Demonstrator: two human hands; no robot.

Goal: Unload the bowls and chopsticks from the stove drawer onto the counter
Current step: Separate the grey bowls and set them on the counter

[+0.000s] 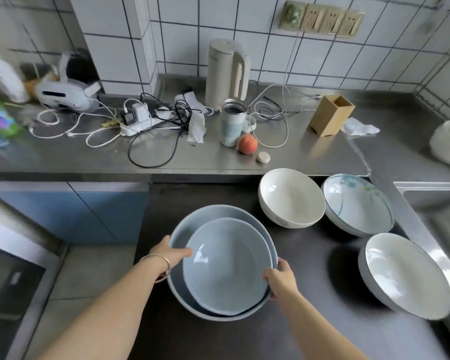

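Observation:
Two nested pale blue bowls (226,266) are held over the dark counter (309,320) in front of me. My left hand (170,253) grips the stack's left rim, thumb over the inner bowl's edge. My right hand (279,279) grips the right rim. On the dark counter to the right stand a white bowl (291,197), a bowl with a blue and green flower pattern (357,205) and a white bowl with a grey outside (407,275). No chopsticks or drawer show in the view.
The steel counter (63,154) behind carries a cream kettle (227,74), a steel mug (233,122), a peach (247,144), tangled cables with a power strip (140,118) and a wooden holder (331,114). A sink (437,203) lies right, blue cabinets (89,211) left.

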